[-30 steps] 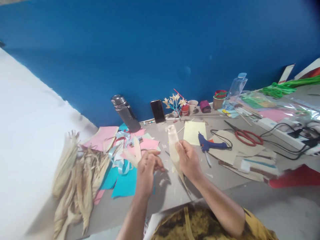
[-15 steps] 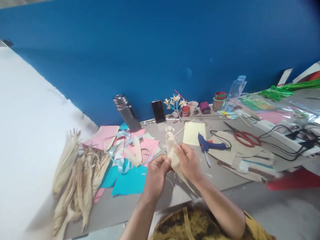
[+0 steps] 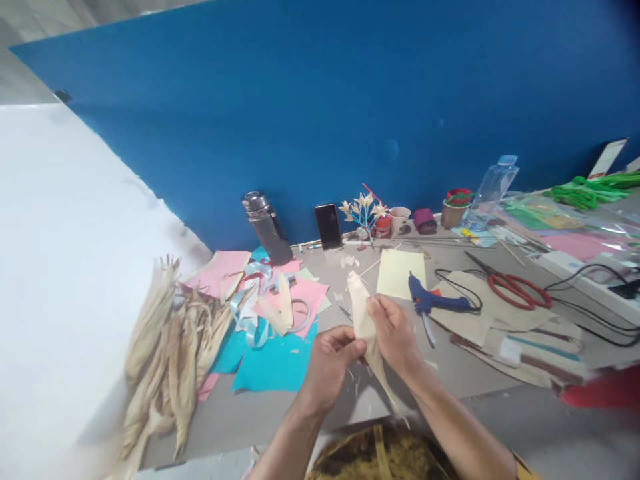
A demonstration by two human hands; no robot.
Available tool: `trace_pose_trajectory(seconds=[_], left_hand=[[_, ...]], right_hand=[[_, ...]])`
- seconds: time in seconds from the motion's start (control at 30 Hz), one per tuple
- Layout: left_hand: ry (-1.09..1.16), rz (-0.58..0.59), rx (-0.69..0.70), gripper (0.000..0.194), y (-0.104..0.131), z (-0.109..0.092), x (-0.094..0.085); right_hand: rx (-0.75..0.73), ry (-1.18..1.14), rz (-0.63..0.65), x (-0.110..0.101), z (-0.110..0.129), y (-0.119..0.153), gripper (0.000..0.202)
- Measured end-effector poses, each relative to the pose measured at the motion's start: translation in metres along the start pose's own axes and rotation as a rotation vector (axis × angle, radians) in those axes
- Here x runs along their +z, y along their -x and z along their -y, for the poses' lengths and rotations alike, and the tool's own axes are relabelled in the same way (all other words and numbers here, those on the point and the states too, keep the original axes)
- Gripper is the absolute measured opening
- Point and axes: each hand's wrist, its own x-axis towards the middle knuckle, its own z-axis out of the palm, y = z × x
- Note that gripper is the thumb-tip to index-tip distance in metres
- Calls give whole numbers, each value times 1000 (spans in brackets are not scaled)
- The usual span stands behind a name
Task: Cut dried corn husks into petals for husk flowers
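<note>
A pale dried corn husk (image 3: 364,320) is held up over the table between my two hands, its narrow end trailing down toward me. My left hand (image 3: 330,363) pinches its left edge with thumb and fingers. On the opposite edge, slightly higher, my right hand (image 3: 397,337) grips it, thumb on the front face. The fingertips behind the husk are hidden. More dried husks (image 3: 170,360) lie bundled at the left. Cut husk pieces (image 3: 285,303) rest on pink paper near a grey ring of tape (image 3: 303,315).
A blue glue gun (image 3: 440,302), red-handled scissors (image 3: 517,291) and a power strip (image 3: 590,280) with cables lie to the right. Along the wall stand a flask (image 3: 270,233), a phone (image 3: 329,227), husk flowers (image 3: 365,212), a paper cup (image 3: 400,219) and a plastic bottle (image 3: 493,193).
The view has shifted left, so the table things sit farther right. Both hands still hold the husk, which now shows more of its broad face and its tail hanging lower.
</note>
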Motion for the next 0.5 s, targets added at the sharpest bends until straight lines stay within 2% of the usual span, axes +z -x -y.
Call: trace_pose_trajectory(seconds=[0.1,0.2,0.33,0.43,0.5], left_hand=[[28,16,-8,21,-3,5,-7],[60,-27,3,21,-5,4,-8],[165,-66,9,23,-8,-6,-6],[186,-67,-2,23,-8,-12,-6],[199,-46,-18,23,-7,-13,-6]], right_hand=[[17,-41,1,2,0,-2,48],[68,-174,30,5,-7,-6,50],[256,-553,228,1,-16,-2,52],[286,-584,386,-5,-15,6,45],[296,-562,410,-8,-12,11,40]])
